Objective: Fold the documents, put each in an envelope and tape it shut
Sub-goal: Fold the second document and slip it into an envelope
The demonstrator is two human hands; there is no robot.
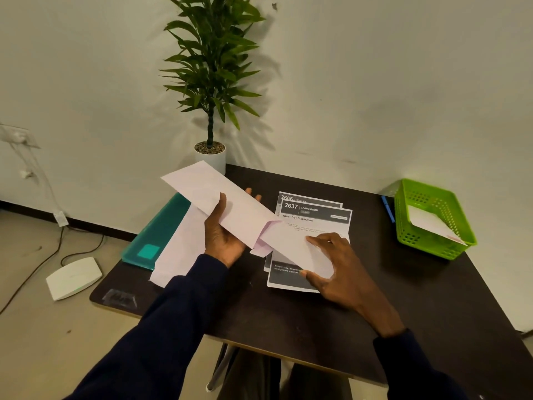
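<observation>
Sleeved arms (173, 327) extended, left hand (223, 238) grips envelope (202, 189), right hand (343, 269) pinches document (288, 243).

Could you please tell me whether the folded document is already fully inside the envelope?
No, most of the folded document sticks out of the envelope, pinched by the right hand.
</observation>
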